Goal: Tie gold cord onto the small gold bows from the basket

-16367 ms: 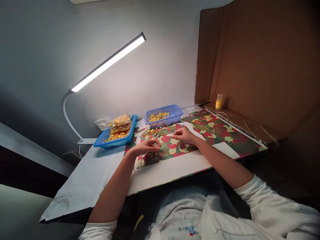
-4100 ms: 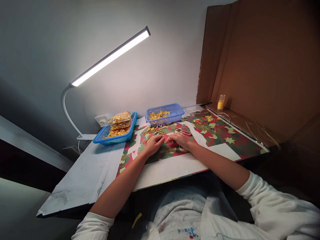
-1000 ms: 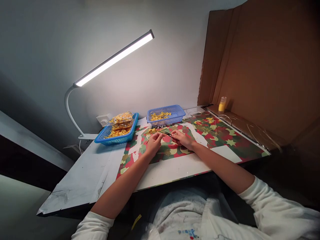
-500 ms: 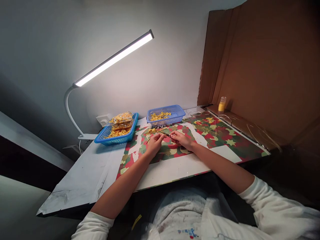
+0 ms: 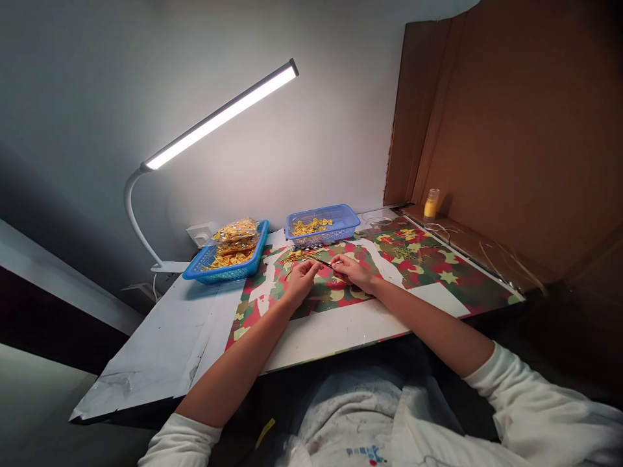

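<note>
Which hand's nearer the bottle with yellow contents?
Right. The right hand is left of the bottle and closer to the body; the left hand is farther left, past the right hand.

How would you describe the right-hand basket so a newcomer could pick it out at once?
Find the lit strip lamp, then look below its tip to the far edge of the table. Near the wall sits a violet-blue basket, small gold pieces gathered towards its left. Unlike the brighter blue basket, it isn't heaped above its rim.
</note>
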`<state>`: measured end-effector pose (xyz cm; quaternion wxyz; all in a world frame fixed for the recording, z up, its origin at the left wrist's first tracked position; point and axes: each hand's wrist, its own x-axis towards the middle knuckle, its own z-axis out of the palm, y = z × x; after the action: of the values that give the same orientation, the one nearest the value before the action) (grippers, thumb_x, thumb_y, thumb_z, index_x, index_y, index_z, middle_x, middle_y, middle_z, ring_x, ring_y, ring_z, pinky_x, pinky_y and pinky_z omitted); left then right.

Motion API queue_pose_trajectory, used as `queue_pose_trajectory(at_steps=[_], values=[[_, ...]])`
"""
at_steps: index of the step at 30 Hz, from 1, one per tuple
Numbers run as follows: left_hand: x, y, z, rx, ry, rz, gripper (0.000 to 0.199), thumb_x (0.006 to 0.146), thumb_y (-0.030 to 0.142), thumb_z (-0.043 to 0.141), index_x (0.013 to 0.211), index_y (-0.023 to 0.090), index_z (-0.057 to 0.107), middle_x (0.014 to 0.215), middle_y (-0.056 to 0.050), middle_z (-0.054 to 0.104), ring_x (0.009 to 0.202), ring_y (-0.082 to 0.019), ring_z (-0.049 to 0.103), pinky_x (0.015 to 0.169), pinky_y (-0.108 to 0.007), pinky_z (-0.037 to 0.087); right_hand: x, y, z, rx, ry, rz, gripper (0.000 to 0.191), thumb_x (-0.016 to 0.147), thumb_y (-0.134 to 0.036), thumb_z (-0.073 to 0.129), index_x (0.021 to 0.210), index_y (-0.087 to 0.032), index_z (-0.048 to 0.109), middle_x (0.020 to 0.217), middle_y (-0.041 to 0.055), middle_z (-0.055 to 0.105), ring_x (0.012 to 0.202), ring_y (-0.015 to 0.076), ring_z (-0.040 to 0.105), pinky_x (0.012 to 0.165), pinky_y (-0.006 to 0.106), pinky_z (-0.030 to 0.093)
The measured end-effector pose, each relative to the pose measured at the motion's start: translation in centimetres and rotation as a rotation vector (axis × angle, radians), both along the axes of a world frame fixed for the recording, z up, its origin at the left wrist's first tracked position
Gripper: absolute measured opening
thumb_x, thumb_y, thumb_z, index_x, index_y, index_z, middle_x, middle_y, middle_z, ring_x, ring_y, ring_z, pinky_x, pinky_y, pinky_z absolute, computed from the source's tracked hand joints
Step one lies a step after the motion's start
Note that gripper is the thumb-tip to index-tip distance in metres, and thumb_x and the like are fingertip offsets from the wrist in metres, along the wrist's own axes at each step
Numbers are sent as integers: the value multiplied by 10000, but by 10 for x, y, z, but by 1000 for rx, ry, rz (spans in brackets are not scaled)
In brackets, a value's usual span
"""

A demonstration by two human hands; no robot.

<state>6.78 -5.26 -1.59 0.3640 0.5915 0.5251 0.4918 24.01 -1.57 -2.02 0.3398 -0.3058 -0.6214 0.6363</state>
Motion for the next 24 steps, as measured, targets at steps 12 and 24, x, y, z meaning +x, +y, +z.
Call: queue_pose_trajectory(at_steps=[12,24], values=[[-13,7,12,-5,-211,90,317,697,484,619,718,175,554,474,96,292,406,-57,279,411,-196,221,24,19,7,571,-843,-573,238,880,-311,518,1061,-200,626,1008,96,676,1072,256,530,826,334,398],[-19,9,13,2,-290,123,274,702,439,624,693,176,549,446,108,254,382,-52,266,398,-191,218,22,33,0,652,-1045,-520,319,912,-326,487,1145,-190,657,1281,116,572,1217,299,434,986,442,357]])
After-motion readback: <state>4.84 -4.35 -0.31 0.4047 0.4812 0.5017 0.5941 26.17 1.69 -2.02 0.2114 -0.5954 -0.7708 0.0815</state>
